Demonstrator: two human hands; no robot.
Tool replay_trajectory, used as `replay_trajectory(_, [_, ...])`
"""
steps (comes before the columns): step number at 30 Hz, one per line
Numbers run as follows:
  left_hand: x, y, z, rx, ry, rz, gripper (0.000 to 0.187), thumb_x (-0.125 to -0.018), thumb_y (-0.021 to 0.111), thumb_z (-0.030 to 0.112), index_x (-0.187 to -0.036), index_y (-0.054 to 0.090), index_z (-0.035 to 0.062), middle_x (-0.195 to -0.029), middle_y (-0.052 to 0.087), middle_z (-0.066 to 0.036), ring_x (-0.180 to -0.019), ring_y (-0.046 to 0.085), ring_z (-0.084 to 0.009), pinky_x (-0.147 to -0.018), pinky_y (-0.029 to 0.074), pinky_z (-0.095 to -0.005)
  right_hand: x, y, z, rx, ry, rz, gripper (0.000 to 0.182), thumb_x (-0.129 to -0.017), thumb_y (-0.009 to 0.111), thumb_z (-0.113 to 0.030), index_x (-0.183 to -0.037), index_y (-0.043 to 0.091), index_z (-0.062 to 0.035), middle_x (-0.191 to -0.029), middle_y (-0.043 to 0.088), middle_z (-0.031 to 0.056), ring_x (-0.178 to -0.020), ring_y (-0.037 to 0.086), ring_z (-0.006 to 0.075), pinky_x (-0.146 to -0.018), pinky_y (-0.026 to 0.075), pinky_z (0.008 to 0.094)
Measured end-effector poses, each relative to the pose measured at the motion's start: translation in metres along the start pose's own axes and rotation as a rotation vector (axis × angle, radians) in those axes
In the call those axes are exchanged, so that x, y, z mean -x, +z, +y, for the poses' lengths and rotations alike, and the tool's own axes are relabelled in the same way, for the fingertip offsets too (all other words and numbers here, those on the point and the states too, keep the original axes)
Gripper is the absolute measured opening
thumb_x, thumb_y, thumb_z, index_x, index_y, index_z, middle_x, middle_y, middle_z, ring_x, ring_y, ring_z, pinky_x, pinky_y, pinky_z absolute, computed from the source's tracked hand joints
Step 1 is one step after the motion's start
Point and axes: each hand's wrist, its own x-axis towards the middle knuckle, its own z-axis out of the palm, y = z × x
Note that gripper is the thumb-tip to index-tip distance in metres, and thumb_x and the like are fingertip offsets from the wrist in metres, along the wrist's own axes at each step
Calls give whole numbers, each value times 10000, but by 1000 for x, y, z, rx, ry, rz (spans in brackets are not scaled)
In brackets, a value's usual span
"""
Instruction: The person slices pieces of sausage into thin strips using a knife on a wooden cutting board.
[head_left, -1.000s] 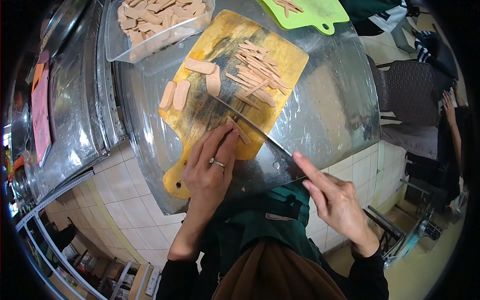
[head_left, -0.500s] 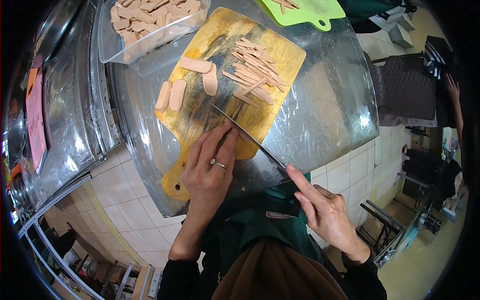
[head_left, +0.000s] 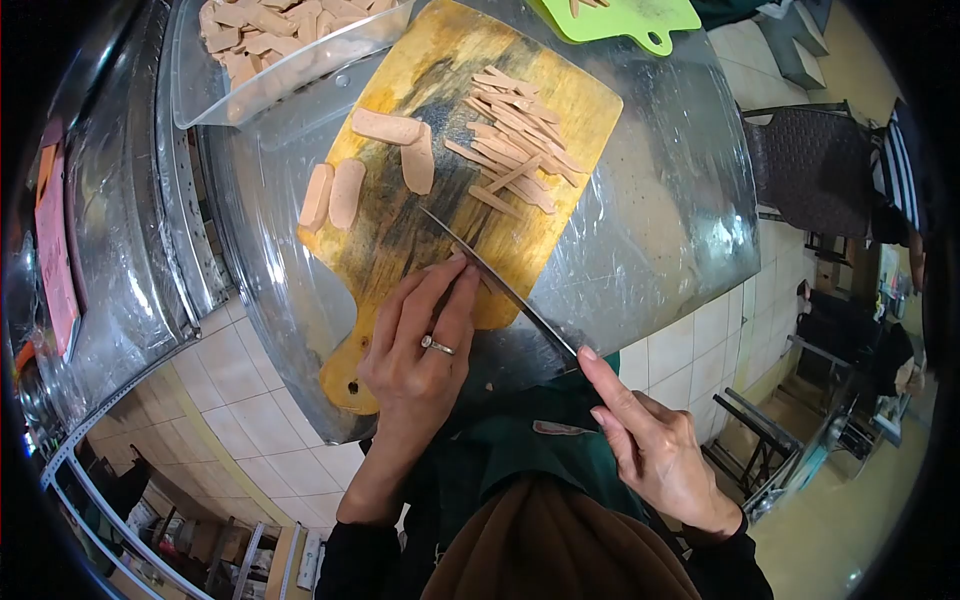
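My right hand [head_left: 650, 440] is closed round the handle end of a long knife [head_left: 515, 298], index finger stretched along its top. The blade slants up and left across a worn wooden cutting board [head_left: 400, 270]. My left hand [head_left: 420, 350], with a ring on one finger, presses bent fingertips onto the board right beside the blade; whatever lies under them is hidden. Above the blade is a heap of thin pinkish-brown strips [head_left: 515, 140]. To the left lie several uncut or halved sausage-like pieces [head_left: 388, 127] with rounded ends, two of them at the board's left edge.
A clear plastic tub [head_left: 300, 80] of similar pieces stands at the upper left. A green cutting board [head_left: 630, 22] with a few strips lies at the top. Both rest on the plastic-wrapped table [head_left: 660, 230]. A dark chair [head_left: 810, 170] and a person's striped sleeve [head_left: 900, 165] are at right.
The view has shifted slightly. The knife and both hands keep nearly the same place on the board, and the strips and pieces lie as before. The person at right has moved.
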Motion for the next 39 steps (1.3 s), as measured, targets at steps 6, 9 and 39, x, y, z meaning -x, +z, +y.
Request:
replay_trajectory(6, [-1,0,0,-4,-4,-3,418,-723,780,-55,-1116,773,87,-1162,730,-25,-993,705,-223,-846,588,-326,0,5,2,12,27,-21,745,-965,645,0,-1613,375,-248,-699,604,160,-553,634,330,-520,543,436])
replay_trajectory(9, [-3,0,1,-16,-6,-5,395,-728,782,-47,-1100,776,85,-1153,732,-22,-988,707,-219,-837,590,-320,-1,9,7,38,25,-27,751,-960,646,1,-1613,374,-252,-699,604,163,-550,636,329,-512,547,440])
replay_trajectory(39, [0,-4,-2,228,-98,61,245,-875,739,-27,-1102,742,64,-1178,717,-66,-1050,703,-248,-887,568,-324,-39,2,35,-28,-243,169,620,-996,614,-44,-1561,467,-252,-998,735,200,-731,717,362,-699,594,413])
